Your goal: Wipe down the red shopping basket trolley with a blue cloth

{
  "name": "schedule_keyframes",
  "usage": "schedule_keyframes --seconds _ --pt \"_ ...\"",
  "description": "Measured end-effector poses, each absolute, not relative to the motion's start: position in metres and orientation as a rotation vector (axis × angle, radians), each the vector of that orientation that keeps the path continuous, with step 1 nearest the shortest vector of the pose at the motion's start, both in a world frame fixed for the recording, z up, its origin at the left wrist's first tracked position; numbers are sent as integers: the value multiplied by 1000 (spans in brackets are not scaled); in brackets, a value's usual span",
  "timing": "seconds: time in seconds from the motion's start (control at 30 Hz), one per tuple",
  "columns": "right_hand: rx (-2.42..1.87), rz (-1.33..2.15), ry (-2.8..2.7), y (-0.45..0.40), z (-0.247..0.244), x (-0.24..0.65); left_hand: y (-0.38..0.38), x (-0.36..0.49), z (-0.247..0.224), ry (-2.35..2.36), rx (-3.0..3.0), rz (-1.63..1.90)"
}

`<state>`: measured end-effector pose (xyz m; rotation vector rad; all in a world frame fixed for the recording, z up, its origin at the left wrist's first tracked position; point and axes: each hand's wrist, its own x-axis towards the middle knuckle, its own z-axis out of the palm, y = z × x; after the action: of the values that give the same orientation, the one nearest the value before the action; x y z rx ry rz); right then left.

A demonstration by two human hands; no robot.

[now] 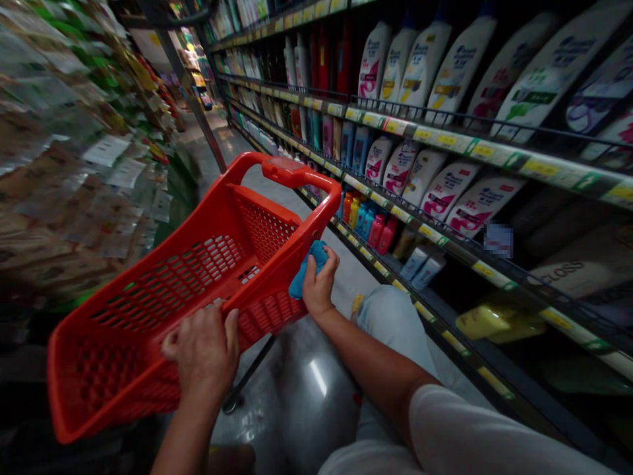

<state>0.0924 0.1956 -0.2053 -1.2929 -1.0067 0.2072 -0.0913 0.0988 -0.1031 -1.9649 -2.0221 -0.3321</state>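
Observation:
A red plastic shopping cart (163, 264) with perforated walls stands in front of me, its handle (297, 173) at the far right end. My left hand (205, 346) is closed over the near rim of the basket, fingers hooked inside. In my right hand (319, 280) is a bunched blue cloth (307, 269), pressed against the outer side wall just below the handle. The basket holds nothing that I can make out. Part of a wheel and a dark leg of the cart show beneath it.
Shelves of shampoo bottles (457, 63) with a price-tag edge (539, 165) run along the right. Small colourful bottles (368, 221) stand on a lower shelf. Hanging packets (106, 152) fill the left side, blurred. A grey metal post (192, 99) rises beyond the cart. The floor (306, 376) is shiny.

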Motion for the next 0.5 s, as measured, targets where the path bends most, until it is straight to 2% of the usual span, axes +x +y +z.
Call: schedule_keyframes --seconds 0.07,0.27,0.5 --pt "-1348 268 -981 197 -213 93 101 -91 -104 -2019 -1970 -340" --pt "-1605 524 -771 187 -277 89 107 -85 -104 -2059 -1994 -367" --pt "-1484 615 -757 196 -247 69 108 -79 -101 -2110 -2052 -440"
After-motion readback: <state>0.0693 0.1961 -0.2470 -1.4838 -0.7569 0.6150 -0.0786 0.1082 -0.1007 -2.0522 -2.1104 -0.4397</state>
